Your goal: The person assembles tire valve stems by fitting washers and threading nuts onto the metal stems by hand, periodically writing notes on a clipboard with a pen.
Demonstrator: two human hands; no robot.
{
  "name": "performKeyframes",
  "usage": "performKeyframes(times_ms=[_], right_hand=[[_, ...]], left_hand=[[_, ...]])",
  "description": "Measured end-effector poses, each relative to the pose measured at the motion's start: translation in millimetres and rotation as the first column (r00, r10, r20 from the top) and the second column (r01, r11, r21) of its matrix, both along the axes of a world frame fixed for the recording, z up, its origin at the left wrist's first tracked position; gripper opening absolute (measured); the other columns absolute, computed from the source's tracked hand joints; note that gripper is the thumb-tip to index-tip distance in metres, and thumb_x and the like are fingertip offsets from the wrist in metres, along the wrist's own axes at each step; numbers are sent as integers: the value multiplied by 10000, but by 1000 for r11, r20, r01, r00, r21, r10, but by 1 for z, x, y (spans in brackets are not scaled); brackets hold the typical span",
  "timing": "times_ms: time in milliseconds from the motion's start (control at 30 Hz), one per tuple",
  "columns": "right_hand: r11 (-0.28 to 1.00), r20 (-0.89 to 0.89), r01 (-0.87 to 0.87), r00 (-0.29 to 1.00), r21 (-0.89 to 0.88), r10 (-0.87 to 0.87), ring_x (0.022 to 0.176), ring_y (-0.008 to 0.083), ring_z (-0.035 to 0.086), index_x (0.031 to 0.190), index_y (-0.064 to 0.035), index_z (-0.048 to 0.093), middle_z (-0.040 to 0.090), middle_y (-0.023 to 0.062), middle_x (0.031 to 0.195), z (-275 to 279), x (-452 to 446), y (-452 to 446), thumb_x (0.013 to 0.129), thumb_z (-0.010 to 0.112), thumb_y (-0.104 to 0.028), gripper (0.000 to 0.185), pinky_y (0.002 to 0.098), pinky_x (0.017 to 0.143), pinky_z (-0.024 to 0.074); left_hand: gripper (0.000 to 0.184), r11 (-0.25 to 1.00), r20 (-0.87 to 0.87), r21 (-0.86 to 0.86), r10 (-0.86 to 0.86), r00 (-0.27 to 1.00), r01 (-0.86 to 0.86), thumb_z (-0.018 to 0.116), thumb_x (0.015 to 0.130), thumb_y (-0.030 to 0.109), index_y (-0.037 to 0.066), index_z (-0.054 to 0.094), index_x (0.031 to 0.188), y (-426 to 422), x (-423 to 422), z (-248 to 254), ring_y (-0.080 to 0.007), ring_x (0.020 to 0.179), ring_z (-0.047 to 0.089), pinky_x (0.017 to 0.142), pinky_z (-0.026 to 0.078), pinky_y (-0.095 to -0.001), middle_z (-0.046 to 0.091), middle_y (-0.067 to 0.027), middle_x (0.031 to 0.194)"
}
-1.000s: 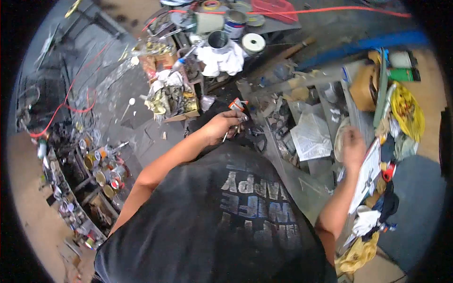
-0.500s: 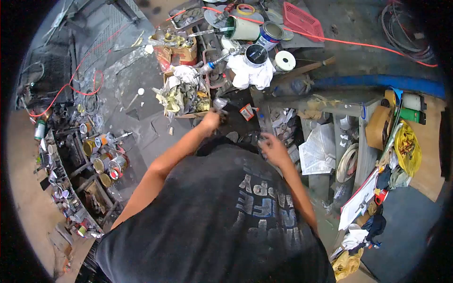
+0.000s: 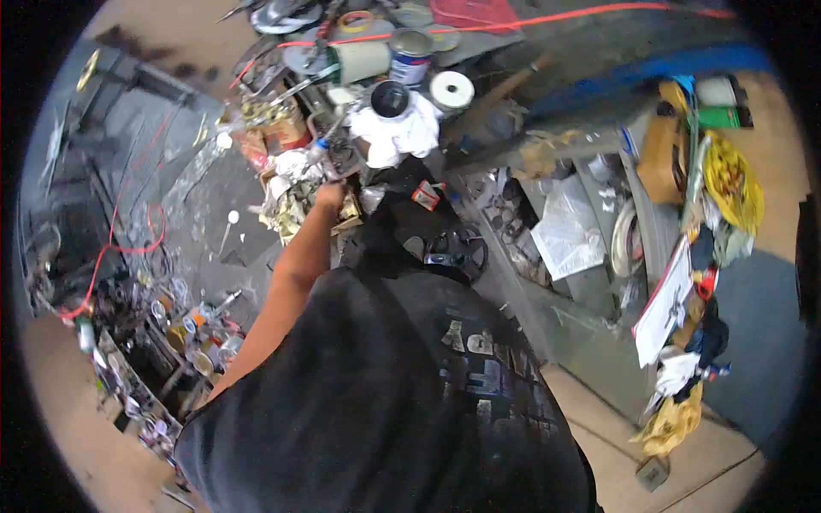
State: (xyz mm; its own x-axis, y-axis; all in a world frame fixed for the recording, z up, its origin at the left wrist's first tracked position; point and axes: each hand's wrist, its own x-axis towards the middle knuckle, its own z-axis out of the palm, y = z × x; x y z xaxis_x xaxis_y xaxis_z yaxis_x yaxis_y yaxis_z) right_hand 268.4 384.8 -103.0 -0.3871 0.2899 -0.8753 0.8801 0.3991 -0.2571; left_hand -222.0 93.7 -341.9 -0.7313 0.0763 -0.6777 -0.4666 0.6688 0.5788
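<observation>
My left hand (image 3: pixel 327 196) reaches out over the cardboard box (image 3: pixel 346 224), which is heaped with crumpled paper (image 3: pixel 292 175). Its fingers are blurred and partly hidden, so whether they hold anything is unclear. Just beyond them lie a blue-tipped tool (image 3: pixel 321 146) and a pinkish metal frame. Right of the box are a crumpled clear plastic piece (image 3: pixel 372 197) and a small red-and-white packet (image 3: pixel 428 195). My right hand is out of view. The front of my dark shirt (image 3: pixel 376 376) fills the lower middle.
Ahead stand a black-rimmed cup (image 3: pixel 391 99) on white cloth (image 3: pixel 395 137), a paint can (image 3: pixel 411 56) and a white roll (image 3: pixel 451 90). An orange hose (image 3: pixel 547 19) crosses the back. To the right is a metal frame holding newspaper (image 3: pixel 568 235); several cans sit lower left.
My left hand has moved forward and left, to the paper-filled box. My right hand has gone out of view. The camera view has shifted and turned.
</observation>
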Motion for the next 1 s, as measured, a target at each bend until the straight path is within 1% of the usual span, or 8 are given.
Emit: performKeyframes(times_ms=[100,133,267,367,500,733,867,1000], right_hand=[[999,-21,-33,999,2,33,1046,232,641,1285,-25,599,675,109,1144,37,21,1,943,654,-214,394,353,948,495],[998,-49,-60,997,-17,59,1060,234,640,1282,-25,603,674,108,1152,58,19,4,942,656,-209,390,353,960,492],[746,-396,441,650,-498,-649,971,197,676,1196,4,625,691,92,1098,191,3,59,923,671,-154,319,322,865,542],[662,-872,749,309,-24,-381,706,134,627,1029,-9,638,652,52,848,273,20,124,897,597,-57,147,281,640,515],[224,-776,758,630,612,-10,696,231,656,906,28,677,684,139,757,257,89,267,890,646,-190,220,344,678,510],[327,-539,570,821,753,-189,794,228,687,941,13,724,730,131,863,207,131,348,814,692,-196,247,337,754,521],[305,-537,570,822,763,-191,882,262,695,1006,9,714,728,157,919,211,135,359,842,654,-194,268,350,823,516],[275,-713,702,697,656,-76,956,317,683,1171,-43,666,700,228,995,221,123,369,862,612,-189,346,388,871,506]], left_hand=[[255,638,-51,-193,-765,642,746,557,872,188,12,654,1030,-38,36,-81,-425,1047,606,898,490,-497,636,-254,1135],[309,211,-334,-436,-941,61,875,578,904,278,30,688,1052,-42,51,-74,-364,861,678,713,524,-442,707,-203,953],[360,306,-175,-24,-939,297,952,637,859,289,87,681,1153,-29,107,-47,-346,966,676,828,523,-423,711,-180,1042],[376,576,64,25,-816,574,817,667,845,296,103,695,1167,-16,121,-29,-332,1040,673,900,514,-394,713,-173,1102],[326,375,-129,161,-909,396,913,646,890,252,64,690,1152,12,96,-9,-296,1003,683,870,509,-382,718,-169,1097],[242,766,-148,201,-593,792,611,604,882,132,0,676,1072,43,96,77,-228,930,636,844,472,-352,704,-125,997],[216,744,-236,275,-561,793,608,607,871,143,11,668,1031,-3,103,16,-169,777,601,713,468,-320,666,-74,855],[225,680,-227,158,-681,696,716,631,885,187,23,687,1028,-13,140,70,-160,626,580,581,465,-321,656,-65,759]])
